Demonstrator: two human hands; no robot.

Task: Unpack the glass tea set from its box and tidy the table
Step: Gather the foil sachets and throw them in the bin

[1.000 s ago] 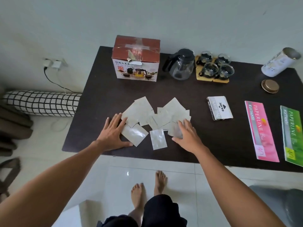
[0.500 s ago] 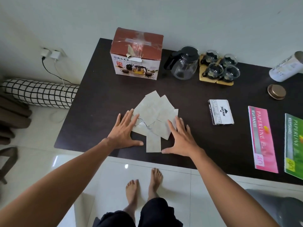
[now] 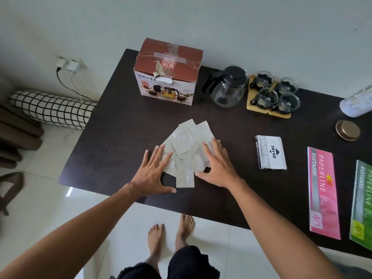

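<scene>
Several pale plastic wrappers [image 3: 186, 141] lie bunched in an overlapping heap near the front of the dark table [image 3: 120, 125]. My left hand [image 3: 154, 172] presses flat on the heap's left side, fingers straight. My right hand [image 3: 216, 166] lies flat on its right side, fingers spread. At the back stands the brown tea set box [image 3: 168, 72], taped shut on top. To its right are the glass teapot [image 3: 228, 87] with a black lid and several glass cups [image 3: 274, 93] on wooden coasters.
A stamp pad box [image 3: 270, 153] lies right of my hands. Further right are a pink receipt book [image 3: 323, 193] and a green one [image 3: 362, 204], a round gold lid [image 3: 347, 130] and a white canister [image 3: 357, 103]. A checked bolster [image 3: 50, 109] lies on the floor, left.
Both hands have swept inward, pushing the scattered wrappers from a wide spread into one tight overlapping heap between them.
</scene>
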